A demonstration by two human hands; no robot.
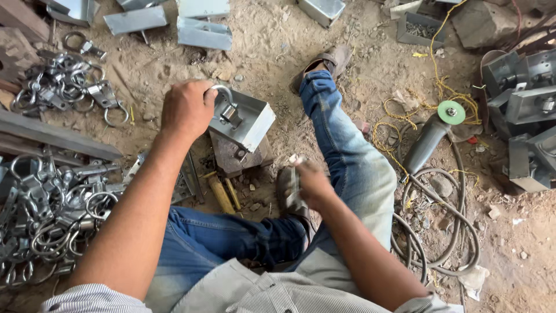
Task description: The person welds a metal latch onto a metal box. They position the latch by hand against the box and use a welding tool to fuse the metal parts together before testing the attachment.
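A: Bracket (246,119) position?
B: Under my left hand (186,108), fingers closed on its ring, atop one block (237,157).
A: Right hand (310,182)?
B: Blurred, grip unclear. One grinder (431,136) beyond it.

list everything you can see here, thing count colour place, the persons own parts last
metal box with ring latch: one, silver grey, centre, on a block
block: one, brown, under the box
ring latches: a heap, too many to count, silver, lower left
more ring latches: a pile, silver, upper left
metal boxes: several, grey, right edge
bent metal sheets: several, grey, top
angle grinder: one, grey with green disc, right of the leg
cable: coiled, grey, lower right
yellow cord: tangled, upper right
ground: sandy brown
left hand: on the latch ring
right hand: blurred, holding something unclear
legs: blue jeans, sandals
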